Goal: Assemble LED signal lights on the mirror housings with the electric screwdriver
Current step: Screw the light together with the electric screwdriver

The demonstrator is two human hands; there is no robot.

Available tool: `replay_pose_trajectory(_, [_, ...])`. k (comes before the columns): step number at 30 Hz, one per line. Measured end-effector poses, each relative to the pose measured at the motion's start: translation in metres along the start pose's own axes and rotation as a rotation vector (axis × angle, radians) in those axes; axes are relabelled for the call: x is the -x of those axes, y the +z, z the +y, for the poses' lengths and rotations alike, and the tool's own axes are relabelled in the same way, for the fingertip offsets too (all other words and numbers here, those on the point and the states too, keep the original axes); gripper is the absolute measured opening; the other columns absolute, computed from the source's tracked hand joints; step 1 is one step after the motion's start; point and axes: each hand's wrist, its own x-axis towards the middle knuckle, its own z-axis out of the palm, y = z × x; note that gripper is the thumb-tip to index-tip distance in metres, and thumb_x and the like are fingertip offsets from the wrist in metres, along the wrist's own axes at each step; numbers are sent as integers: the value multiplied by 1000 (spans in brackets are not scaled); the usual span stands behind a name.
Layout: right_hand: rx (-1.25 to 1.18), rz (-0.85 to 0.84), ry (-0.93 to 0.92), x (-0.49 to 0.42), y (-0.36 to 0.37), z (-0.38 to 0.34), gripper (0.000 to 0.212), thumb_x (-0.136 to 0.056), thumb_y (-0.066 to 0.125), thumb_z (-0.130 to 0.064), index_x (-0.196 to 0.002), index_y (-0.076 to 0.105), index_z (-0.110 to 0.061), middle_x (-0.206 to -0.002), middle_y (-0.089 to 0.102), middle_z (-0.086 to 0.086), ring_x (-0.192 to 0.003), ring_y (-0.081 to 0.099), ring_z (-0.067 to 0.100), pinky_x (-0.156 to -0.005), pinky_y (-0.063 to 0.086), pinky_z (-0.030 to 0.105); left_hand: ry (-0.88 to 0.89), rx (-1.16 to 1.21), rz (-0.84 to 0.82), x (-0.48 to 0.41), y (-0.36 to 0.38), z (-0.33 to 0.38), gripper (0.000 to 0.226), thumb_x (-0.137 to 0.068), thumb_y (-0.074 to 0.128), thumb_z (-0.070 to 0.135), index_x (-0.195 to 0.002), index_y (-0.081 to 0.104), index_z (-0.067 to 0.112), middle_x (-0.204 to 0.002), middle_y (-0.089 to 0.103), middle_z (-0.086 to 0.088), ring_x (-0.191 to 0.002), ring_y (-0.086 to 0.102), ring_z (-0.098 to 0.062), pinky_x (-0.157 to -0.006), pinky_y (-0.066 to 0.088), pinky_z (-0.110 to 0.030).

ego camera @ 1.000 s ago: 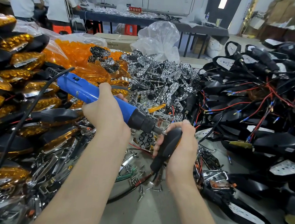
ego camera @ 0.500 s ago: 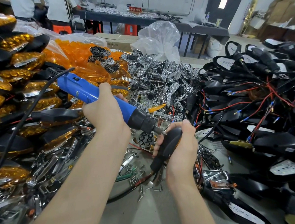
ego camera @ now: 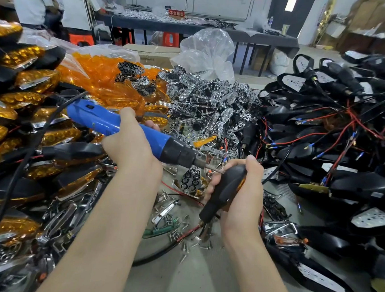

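Nothing has moved since earlier. Left hand (ego camera: 133, 150) fingers hold the electric screwdriver (ego camera: 105, 120), its bit touching the mirror housing (ego camera: 226, 187) gripped by the right hand (ego camera: 246, 192).

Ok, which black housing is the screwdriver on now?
The housing gripped in the right hand, with the bit of the blue screwdriver at its top; the others lie piled at right.

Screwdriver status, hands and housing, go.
Left hand grips electric screwdriver. Right hand holds mirror housing, bit at its top end. Loose screws on table below, nothing blocking the bit.
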Motion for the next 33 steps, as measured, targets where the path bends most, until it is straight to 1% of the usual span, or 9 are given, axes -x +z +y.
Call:
replay_pose_trajectory(6, [-143,-117,78,-5,-6,-4,40,-90,52,-52,-69,59,-19,-60,53,6,-45,46,22,-46,44,29,31,39,79,-13,-5,13,40,-90,67,18,-124,46,15,-89,66,-7,-54,67,-11,-61,60,-29])
replay_pose_trajectory(12, [-202,-138,134,-6,-7,-4,44,-92,51,-52,-66,64,-19,-57,52,3,-44,46,19,-45,43,27,33,28,121,-19,-7,17,39,-90,66,22,-123,45,18,-94,67,-5,-56,67,-11,-65,63,-31])
replay_pose_trajectory(19, [-230,-139,180,-5,-6,-6,47,-96,47,-50,-63,59,-18,-57,50,2,-44,45,19,-44,41,26,-36,-49,126,-11,-12,11,45,-91,59,41,-129,44,22,-101,60,4,-85,64,-13,-66,51,-31])
replay_pose_trajectory(21, [-187,-190,178,-1,-3,-4,48,-97,46,-50,-63,59,-18,-57,50,3,-45,45,20,-44,42,27,-57,-60,129,1,-20,8,34,-93,58,34,-122,47,20,-104,59,3,-85,63,-14,-67,50,-30])
replay_pose_trajectory(23, [-149,-236,190,2,-1,-2,51,-99,44,-52,-64,59,-18,-57,51,3,-45,46,19,-44,42,28,-90,-46,109,14,-29,5,5,-98,54,23,-99,50,21,-96,60,1,-71,64,-11,-62,49,-27])
replay_pose_trajectory(25, [-117,-262,207,5,2,-1,52,-100,42,-52,-64,59,-19,-57,52,3,-45,47,19,-44,42,27,-120,-42,69,29,-37,5,17,-99,50,12,-86,48,22,-84,59,1,-60,60,-11,-60,47,-25])
replay_pose_trajectory(28, [-92,-250,211,9,7,-2,54,-100,42,-53,-62,60,-17,-55,52,5,-43,46,19,-42,41,26,-163,-47,-7,45,-43,15,22,-97,46,3,-85,48,22,-84,56,-1,-70,56,-15,-70,46,-27])
replay_pose_trajectory(31, [-92,-221,228,14,18,-4,59,-99,42,-54,-58,62,-16,-55,53,8,-42,46,19,-41,40,25,-256,-118,-95,55,-52,28,19,-96,45,3,-87,47,19,-91,53,-5,-82,55,-18,-89,44,-31])
replay_pose_trajectory(33, [-82,-223,237,18,29,-5,59,-98,44,-54,-57,62,-16,-55,54,8,-42,46,19,-41,40,25,-313,-180,-136,55,-60,33,12,-96,44,2,-97,49,13,-92,50,-8,-93,56,-24,-95,42,-34])
